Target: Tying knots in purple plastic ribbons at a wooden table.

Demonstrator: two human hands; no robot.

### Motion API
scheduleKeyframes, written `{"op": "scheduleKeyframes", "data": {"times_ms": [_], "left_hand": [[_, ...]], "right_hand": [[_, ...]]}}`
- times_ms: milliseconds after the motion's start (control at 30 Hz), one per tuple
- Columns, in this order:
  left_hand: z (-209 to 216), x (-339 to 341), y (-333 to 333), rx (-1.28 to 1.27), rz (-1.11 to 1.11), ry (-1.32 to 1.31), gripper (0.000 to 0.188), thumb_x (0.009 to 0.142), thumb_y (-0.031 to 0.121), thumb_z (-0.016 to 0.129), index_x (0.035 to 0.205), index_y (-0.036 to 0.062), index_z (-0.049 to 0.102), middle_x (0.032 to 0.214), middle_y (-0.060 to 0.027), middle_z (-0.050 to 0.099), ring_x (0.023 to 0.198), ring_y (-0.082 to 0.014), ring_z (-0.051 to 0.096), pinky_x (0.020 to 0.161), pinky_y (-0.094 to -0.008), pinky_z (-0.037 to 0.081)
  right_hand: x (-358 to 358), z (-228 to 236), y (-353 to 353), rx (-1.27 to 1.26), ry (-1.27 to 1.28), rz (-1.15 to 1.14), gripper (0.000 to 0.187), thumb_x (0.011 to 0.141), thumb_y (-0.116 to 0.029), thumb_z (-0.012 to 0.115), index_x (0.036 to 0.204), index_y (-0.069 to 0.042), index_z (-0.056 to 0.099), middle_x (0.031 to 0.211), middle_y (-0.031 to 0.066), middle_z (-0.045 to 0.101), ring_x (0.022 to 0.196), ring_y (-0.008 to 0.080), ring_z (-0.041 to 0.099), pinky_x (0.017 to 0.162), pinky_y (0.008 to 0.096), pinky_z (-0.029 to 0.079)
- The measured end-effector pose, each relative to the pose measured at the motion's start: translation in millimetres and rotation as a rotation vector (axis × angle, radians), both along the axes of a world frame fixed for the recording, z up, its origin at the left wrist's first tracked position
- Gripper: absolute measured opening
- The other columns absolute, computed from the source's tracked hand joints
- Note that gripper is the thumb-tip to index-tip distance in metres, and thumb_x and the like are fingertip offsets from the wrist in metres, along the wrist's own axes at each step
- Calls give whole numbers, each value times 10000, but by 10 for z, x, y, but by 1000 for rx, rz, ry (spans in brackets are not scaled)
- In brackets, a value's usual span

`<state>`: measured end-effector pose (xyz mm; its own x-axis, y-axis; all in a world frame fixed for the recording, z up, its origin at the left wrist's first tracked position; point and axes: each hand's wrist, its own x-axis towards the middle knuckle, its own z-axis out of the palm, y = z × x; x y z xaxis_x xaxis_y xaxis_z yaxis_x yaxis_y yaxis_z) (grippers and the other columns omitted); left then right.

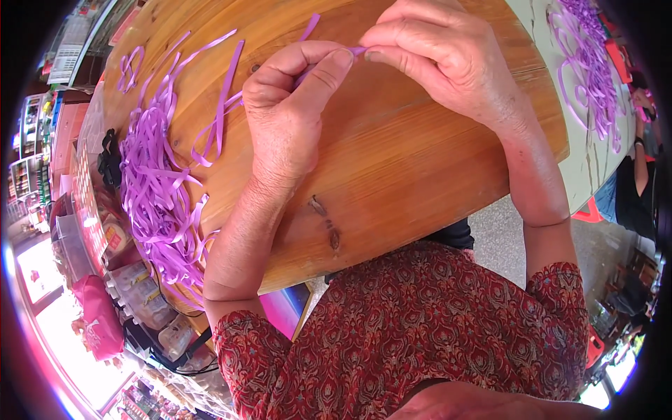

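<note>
Above the wooden table, my left hand (290, 98) and my right hand (444, 59) meet with their fingertips almost touching. Between them runs a narrow purple ribbon (358, 51), pinched by thumb and forefinger on both sides. Part of this ribbon passes through my curled left fingers, and a tail (229, 103) appears to come out on the left side. Another short purple end (311, 26) shows just beyond my left hand. Whether there is a knot at the pinch is too small to tell.
A large heap of purple ribbons (157, 189) lies along the left edge of the wooden table (406, 164). More ribbons (591, 70) are piled on a pale table (581, 164) at the right, with a person (633, 175) beside it. Plastic boxes and a pink bag (98, 318) stand at left.
</note>
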<state>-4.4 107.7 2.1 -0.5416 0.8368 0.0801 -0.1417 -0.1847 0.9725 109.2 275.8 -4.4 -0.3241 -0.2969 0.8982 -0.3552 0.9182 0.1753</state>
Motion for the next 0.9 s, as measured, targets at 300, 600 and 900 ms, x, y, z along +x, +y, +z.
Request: {"op": "scheduleKeyframes", "data": {"times_ms": [300, 600, 900], "left_hand": [[28, -14, 43, 39, 26, 35, 70, 819, -18, 667, 883, -3, 693, 742, 32, 618, 670, -22, 504, 610, -169, 399], [70, -71, 16, 1, 34, 68, 49, 836, 20, 660, 867, 13, 696, 649, 61, 554, 579, -9, 431, 513, -168, 308], [24, -105, 1, 22, -1, -107, 48, 836, 17, 652, 871, 6, 682, 602, 61, 506, 501, -19, 336, 451, -196, 216]], "right_hand": [[4, -4, 56, -145, 30, 103, 54, 759, -92, 698, 798, -69, 668, 780, 24, 631, 760, 202, 558, 708, 324, 424], [-1, 45, -14, -188, -2, 101, 62, 755, -71, 704, 806, -61, 668, 781, 50, 629, 747, 224, 575, 678, 331, 439], [274, 439, -264, -737, -646, -35, 303, 747, -91, 747, 1025, -37, 638, 850, 83, 636, 815, 226, 623, 732, 308, 487]]}}
